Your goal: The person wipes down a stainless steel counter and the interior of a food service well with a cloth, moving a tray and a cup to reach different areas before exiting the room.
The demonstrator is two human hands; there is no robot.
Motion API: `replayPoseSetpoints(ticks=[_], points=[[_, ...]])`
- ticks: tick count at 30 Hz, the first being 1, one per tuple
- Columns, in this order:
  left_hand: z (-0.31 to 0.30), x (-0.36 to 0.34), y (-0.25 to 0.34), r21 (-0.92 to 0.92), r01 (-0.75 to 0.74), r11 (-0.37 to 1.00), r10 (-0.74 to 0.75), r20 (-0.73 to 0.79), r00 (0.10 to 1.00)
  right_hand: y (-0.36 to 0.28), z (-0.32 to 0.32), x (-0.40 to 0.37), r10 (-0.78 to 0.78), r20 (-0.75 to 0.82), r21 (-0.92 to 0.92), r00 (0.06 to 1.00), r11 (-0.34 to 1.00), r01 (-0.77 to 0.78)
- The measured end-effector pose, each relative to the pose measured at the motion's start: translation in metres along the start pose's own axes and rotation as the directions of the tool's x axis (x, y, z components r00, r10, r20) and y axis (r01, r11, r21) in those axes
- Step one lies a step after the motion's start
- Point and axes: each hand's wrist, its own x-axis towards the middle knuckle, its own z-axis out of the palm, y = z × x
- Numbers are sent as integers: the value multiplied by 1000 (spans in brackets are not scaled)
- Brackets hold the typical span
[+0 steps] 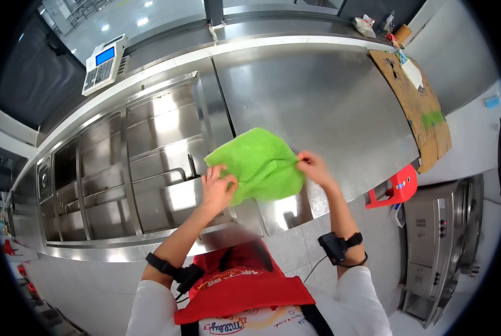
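Note:
A bright green fluffy cloth (259, 162) is held up over the front edge of a stainless steel counter (317, 95). My left hand (217, 187) grips its lower left edge. At the cloth's right edge my right hand (313, 167) pinches the fabric. Both wrists wear black bands with small devices. The cloth hangs stretched between the two hands, above the counter.
Recessed steel wells (144, 162) fill the counter's left part. A white scale with a blue display (104, 63) stands at the back left. Flattened cardboard (418, 101) lies on the right end. A red stool (396, 187) and a steel appliance (441, 246) stand on the floor.

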Motion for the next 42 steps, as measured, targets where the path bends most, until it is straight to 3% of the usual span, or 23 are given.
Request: replayPoseSetpoints(ticks=[1, 2, 3, 6, 8, 11, 13, 15, 16, 18, 19, 22, 23, 25, 26, 27, 29, 30, 31, 33, 35, 37, 42], points=[[-10, 3, -3, -53, -75, 996, 70, -95, 993, -10, -10, -2, -79, 5, 161, 997, 984, 77], [-17, 7, -13, -506, 97, 857, -71, 70, 995, -35, -19, -10, -154, -2, 320, 988, 936, 147], [-33, 9, -12, -803, 336, 492, -141, 307, 941, -56, -26, -15, -224, -23, 470, 974, 858, 209], [-69, 17, -3, -823, 442, 356, -168, 409, 897, -88, -31, -13, -307, 82, 507, 948, 832, 226], [-69, 20, 4, -850, 500, 164, -264, 451, 853, -94, -31, -1, -178, 54, 376, 983, 915, 145], [-45, 14, -2, -785, 586, 201, -452, 457, 767, -74, -21, 24, -122, 9, 144, 993, 982, 119], [-21, 3, -10, -767, 637, 80, -568, 490, 662, -66, -4, 32, -136, -19, 6, 991, 991, 136], [-20, -10, -1, -797, 598, -89, -489, 558, 671, -63, 20, 25, -165, -51, -107, 985, 981, 159], [-19, -17, -2, -806, 570, -161, -398, 581, 710, -62, 28, 19, -152, 136, 73, 979, 987, 143], [-20, -32, -7, -794, 526, -307, -203, 594, 778, -102, 54, -12, -41, 478, 231, 877, 970, -80], [-24, -39, -12, -811, 553, -192, -233, 585, 777, -117, 65, -21, -13, 628, 274, 778, 939, -206], [-41, -63, -39, -829, 540, 143, -334, 474, 815, -87, 85, -5, -72, 435, 8, 898, 997, 76], [-49, -74, -55, -839, 501, 211, -377, 403, 834, -74, 99, -3, -195, 427, -201, 883, 931, 303], [-65, -101, -93, -845, 378, 379, -455, 185, 871, -50, 140, -20, -407, 490, -552, 771, 540, 635], [-74, -114, -114, -810, 280, 515, -459, 16, 888, -49, 165, -38, -278, 470, -760, 837, 354, 545], [-89, -126, -135, -688, 318, 652, -494, -68, 867, -41, 181, -50, -303, 414, -799, 858, 332, 502], [-122, -150, -161, -562, 418, 714, -607, -200, 769, -24, 211, -60, -367, 303, -866, 880, 280, 415], [-138, -156, -175, -382, 386, 840, -512, -320, 797, -27, 223, -69, -337, 294, -862, 895, 310, 400], [-153, -168, -179, -337, 482, 809, -572, -263, 777, -27, 232, -70, -322, 308, -869, 895, 287, 402], [-151, -187, -203, -134, 482, 866, -497, -339, 799, -28, 245, -60, -297, 338, -882, 893, 232, 411], [-145, -199, -206, -152, 557, 817, -577, -254, 777, -39, 248, -20, -346, 260, -916, 901, 208, 344], [-143, -210, -202, -99, 542, 834, -551, -197, 811, -52, 259, 27, -368, 206, -939, 907, 188, 289], [-147, -239, -204, -69, 563, 824, -564, -200, 801, -72, 270, 151, -477, 113, -959, 872, 176, 221]])
